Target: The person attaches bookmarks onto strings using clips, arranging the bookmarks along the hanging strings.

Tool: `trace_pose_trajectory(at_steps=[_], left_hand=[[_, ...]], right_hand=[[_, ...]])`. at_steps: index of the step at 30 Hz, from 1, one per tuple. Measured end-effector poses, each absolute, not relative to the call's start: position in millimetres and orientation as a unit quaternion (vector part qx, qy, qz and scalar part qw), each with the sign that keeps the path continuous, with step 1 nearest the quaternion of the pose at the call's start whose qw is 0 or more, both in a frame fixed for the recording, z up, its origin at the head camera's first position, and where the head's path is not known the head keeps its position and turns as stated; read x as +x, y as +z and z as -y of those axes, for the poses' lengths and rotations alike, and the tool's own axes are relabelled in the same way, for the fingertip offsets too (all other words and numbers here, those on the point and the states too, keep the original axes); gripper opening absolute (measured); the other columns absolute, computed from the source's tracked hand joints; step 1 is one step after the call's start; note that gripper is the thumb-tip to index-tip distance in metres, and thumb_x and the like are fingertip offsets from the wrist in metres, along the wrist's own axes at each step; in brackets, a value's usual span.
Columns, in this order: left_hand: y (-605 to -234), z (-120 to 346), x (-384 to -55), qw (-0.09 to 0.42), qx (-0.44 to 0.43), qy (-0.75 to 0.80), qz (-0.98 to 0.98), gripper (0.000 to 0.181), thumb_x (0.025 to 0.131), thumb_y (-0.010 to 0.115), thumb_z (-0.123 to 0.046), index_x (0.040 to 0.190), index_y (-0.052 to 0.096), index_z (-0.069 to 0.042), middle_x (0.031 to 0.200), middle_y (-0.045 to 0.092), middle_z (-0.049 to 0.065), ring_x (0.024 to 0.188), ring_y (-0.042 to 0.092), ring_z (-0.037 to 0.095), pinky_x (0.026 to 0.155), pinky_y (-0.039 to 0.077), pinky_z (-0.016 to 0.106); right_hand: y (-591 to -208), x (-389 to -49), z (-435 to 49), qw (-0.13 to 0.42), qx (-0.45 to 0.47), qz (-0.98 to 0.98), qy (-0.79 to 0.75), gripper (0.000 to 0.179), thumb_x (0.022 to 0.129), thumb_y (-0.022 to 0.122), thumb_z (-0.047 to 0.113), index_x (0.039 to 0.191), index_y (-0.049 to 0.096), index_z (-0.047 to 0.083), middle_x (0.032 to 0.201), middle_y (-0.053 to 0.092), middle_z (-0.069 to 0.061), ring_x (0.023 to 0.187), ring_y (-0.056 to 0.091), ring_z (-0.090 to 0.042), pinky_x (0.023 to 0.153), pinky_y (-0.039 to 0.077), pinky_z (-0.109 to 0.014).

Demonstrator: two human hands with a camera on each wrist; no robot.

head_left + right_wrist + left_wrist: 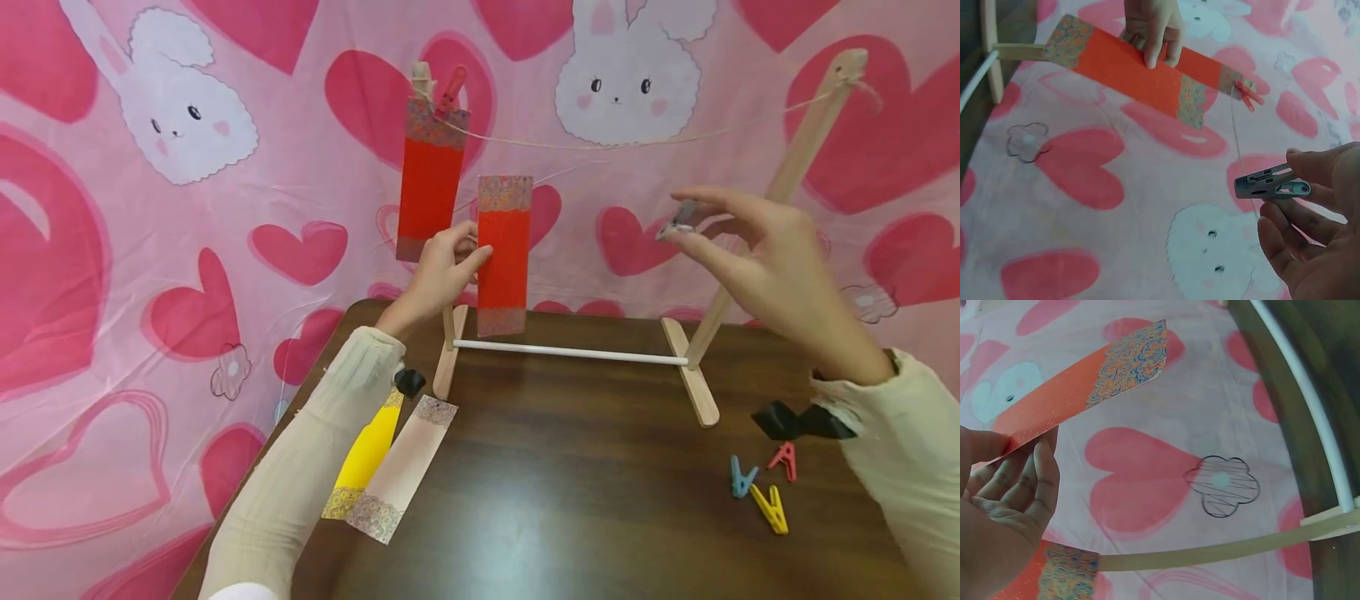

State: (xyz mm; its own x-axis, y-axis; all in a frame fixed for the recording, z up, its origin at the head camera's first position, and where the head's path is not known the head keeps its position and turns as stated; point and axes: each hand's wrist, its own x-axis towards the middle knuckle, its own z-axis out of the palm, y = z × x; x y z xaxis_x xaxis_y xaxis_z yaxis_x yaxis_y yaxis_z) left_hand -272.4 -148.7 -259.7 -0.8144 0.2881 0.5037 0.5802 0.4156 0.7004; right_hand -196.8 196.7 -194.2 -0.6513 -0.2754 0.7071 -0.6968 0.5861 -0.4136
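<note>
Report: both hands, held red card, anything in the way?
Left hand holding red rectangular card with patterned ends. Right hand pinching small grey clothespin. Held card unclipped, below thin pale string. Second patterned red card occupies string's left.

In the head view, the table spans the lower middle of the frame, with the cloth behind it. The rack stands toward the table's back edge, its rod low across the centre and its string above, running from upper centre to upper right. One hanging card is pegged at the string's left end. Right of it and lower, the left hand holds a card. The right hand, right of centre, holds a clip. Two other cards lie on the table at lower left; three pegs lie at lower right.
</note>
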Motion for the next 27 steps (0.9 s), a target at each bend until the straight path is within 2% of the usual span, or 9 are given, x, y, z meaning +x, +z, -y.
trace_pose_trajectory(at_steps=[4, 8, 12, 16, 20, 27], left_hand=[[-249.9, 147.8, -273.9, 0.151, -0.262, -0.479, 0.824, 0.015, 0.097, 0.064, -0.008, 0.104, 0.055, 0.001, 0.085, 0.069, 0.016, 0.064, 0.066, 0.035, 0.064, 0.056, 0.028], [-243.4, 146.8, -274.9, 0.145, -0.254, -0.481, 0.826, 0.018, 0.097, 0.064, -0.009, 0.109, 0.056, 0.002, 0.088, 0.07, 0.016, 0.064, 0.067, 0.027, 0.067, 0.058, 0.031], [-237.5, 146.0, -277.6, 0.134, -0.248, -0.488, 0.826, 0.024, 0.098, 0.063, -0.011, 0.116, 0.056, 0.002, 0.091, 0.069, 0.017, 0.067, 0.066, 0.032, 0.07, 0.059, 0.034], [-231.4, 146.2, -279.1, 0.131, -0.25, -0.486, 0.827, 0.028, 0.098, 0.063, -0.011, 0.121, 0.056, 0.003, 0.093, 0.069, 0.017, 0.068, 0.065, 0.034, 0.07, 0.059, 0.034], [-230.9, 147.9, -280.1, 0.12, -0.246, -0.48, 0.834, 0.029, 0.098, 0.064, -0.011, 0.122, 0.057, 0.002, 0.092, 0.07, 0.017, 0.069, 0.066, 0.033, 0.071, 0.059, 0.034], [-237.2, 152.7, -279.7, 0.104, -0.241, -0.465, 0.845, 0.03, 0.098, 0.064, -0.014, 0.124, 0.057, 0.001, 0.092, 0.071, 0.017, 0.069, 0.067, 0.03, 0.075, 0.058, 0.038]], right_hand=[[-177.5, -211.5, -174.2, 0.296, 0.31, 0.828, 0.361, 0.046, 0.088, 0.074, 0.002, 0.131, 0.064, 0.012, 0.095, 0.068, 0.009, 0.087, 0.063, -0.004, 0.085, 0.048, -0.012], [-163.3, -223.1, -153.4, 0.292, 0.312, 0.83, 0.357, 0.036, 0.09, 0.074, 0.01, 0.124, 0.067, 0.008, 0.098, 0.066, 0.007, 0.086, 0.062, -0.005, 0.08, 0.048, -0.013], [-151.9, -237.5, -136.5, 0.304, 0.315, 0.826, 0.356, 0.031, 0.089, 0.076, 0.014, 0.115, 0.065, 0.001, 0.103, 0.064, 0.003, 0.091, 0.058, -0.005, 0.08, 0.047, -0.014], [-143.1, -254.0, -119.6, 0.315, 0.327, 0.805, 0.382, 0.027, 0.088, 0.076, 0.01, 0.107, 0.064, -0.005, 0.103, 0.063, 0.0, 0.091, 0.057, -0.007, 0.083, 0.047, -0.016], [-134.5, -267.2, -100.6, 0.31, 0.344, 0.789, 0.403, 0.023, 0.088, 0.076, 0.008, 0.103, 0.065, -0.006, 0.103, 0.066, -0.005, 0.088, 0.058, -0.008, 0.083, 0.048, -0.017], [-120.3, -288.7, -66.9, 0.301, 0.352, 0.789, 0.404, 0.025, 0.091, 0.074, 0.015, 0.105, 0.067, -0.004, 0.098, 0.065, -0.004, 0.084, 0.056, -0.007, 0.08, 0.047, -0.018]])
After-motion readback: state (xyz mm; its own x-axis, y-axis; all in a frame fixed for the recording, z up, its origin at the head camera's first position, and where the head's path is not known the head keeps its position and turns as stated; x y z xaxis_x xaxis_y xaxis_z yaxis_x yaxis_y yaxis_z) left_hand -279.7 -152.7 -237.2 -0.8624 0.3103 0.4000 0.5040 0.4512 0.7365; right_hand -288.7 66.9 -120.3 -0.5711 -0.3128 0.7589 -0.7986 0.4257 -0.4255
